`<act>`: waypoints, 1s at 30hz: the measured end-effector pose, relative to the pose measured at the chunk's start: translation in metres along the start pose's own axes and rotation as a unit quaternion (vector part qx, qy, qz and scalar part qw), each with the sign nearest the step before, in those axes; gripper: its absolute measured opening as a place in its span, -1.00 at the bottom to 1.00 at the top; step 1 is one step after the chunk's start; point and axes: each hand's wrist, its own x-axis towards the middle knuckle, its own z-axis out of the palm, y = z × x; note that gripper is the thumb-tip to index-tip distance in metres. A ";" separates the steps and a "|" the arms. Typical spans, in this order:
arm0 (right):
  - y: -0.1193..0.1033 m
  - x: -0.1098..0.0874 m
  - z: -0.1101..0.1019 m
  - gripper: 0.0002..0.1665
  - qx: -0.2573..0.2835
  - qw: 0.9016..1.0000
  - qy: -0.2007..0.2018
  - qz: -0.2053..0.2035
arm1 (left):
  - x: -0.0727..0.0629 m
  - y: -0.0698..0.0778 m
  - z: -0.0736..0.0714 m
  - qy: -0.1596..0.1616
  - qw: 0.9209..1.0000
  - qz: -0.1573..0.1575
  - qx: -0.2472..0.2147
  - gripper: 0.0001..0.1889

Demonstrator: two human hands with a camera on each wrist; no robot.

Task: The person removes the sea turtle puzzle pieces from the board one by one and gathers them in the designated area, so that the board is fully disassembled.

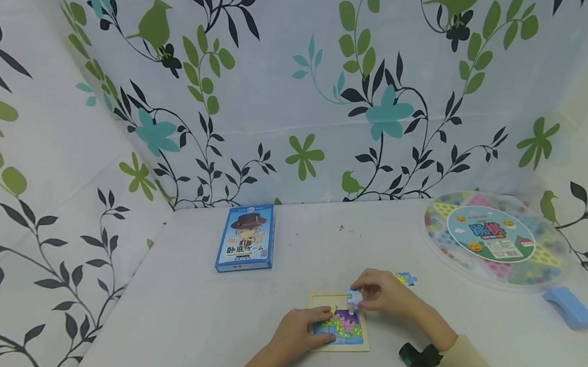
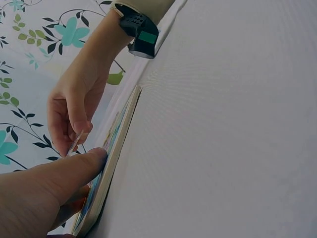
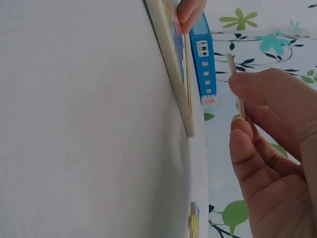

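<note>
A small jigsaw puzzle in a pale wooden tray (image 1: 340,349) lies in front of me, with colourful pieces fitted in its lower part. My left hand (image 1: 296,330) rests on its left side, thumb and fingers laid over the fitted pieces. Above the tray's upper right corner, my right hand (image 1: 388,294) pinches a light-blue puzzle piece (image 1: 353,299) between thumb and fingers. The right wrist view shows this puzzle piece (image 3: 231,63) edge-on, apart from the tray (image 3: 174,82). Just beyond the right hand lies a loose blue and yellow puzzle piece (image 1: 408,278).
A blue card-game box (image 1: 246,238) lies at the back left of the white table. At the back right is a round clear case (image 1: 492,240) of colourful parts, with a blue curved block (image 1: 570,307) beside it. A patterned curtain (image 1: 280,91) hangs behind.
</note>
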 end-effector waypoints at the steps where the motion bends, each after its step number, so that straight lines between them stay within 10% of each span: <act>1: 0.000 -0.001 -0.003 -0.69 -0.002 1.000 0.001 -0.001 | 0.000 0.000 0.000 -0.001 1.000 -0.001 -0.001 -0.55; 30: 0.030 -0.061 -0.084 -0.71 -0.103 0.988 0.111 0.005 | -0.001 -0.001 0.001 -0.007 1.000 -0.019 -0.008 -0.52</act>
